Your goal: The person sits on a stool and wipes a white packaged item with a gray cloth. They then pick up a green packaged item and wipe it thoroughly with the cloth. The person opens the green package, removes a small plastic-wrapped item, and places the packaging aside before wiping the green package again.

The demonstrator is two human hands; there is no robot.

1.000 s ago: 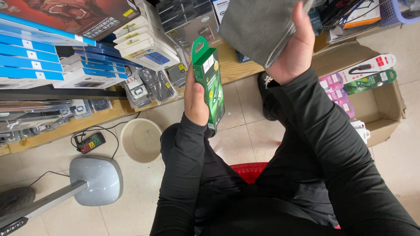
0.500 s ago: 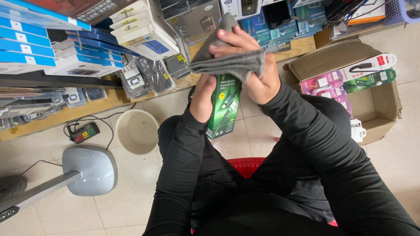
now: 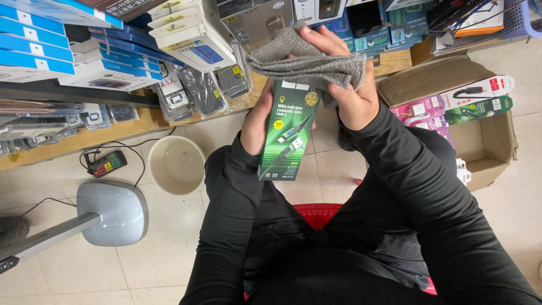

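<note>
Raised higher, grey cloth (image 3: 307, 62) in right hand (image 3: 353, 93) now covers green box (image 3: 288, 133) top.

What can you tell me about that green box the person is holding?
The green box is a tall, slim retail carton, dark green with brighter green streaks, a picture of a cable plug and a small yellow round sticker on its front. It looks like glossy card, closed and undamaged. It is held nearly upright, slightly tilted, above the person's lap. The left hand grips its left edge, while the right hand presses a folded grey cloth over its top end, hiding that part.
</note>
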